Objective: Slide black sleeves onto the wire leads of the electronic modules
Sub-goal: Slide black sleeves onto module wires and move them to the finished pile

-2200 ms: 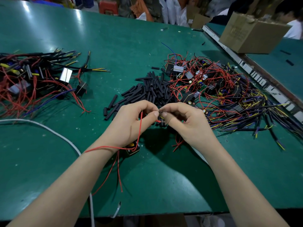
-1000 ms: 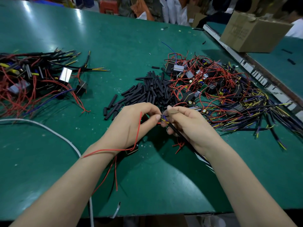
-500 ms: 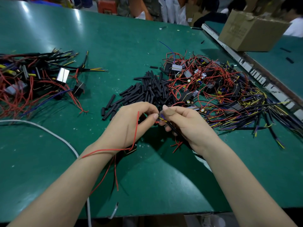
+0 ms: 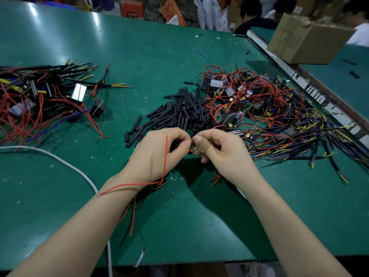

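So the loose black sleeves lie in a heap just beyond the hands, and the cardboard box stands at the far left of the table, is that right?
Not quite. The black sleeves do lie in a heap just beyond the hands, but the cardboard box stands at the far right, not the far left. The head view shows it.

Both forearms are bare and extend forward from the lower corners of the view, converging toward the centre. The left hand (image 4: 157,154) is turned back-up, fingers curled, with thumb and forefinger closed in a pinch grip at the meeting point. The right hand (image 4: 223,152) mirrors it: thumb uppermost and laid flat toward the grip, forefinger curled beneath, remaining fingers folded toward the palm. The fingertips of both hands touch or nearly touch at the grip. Both wrists are held straight, raised above the tabletop (image 4: 179,226).
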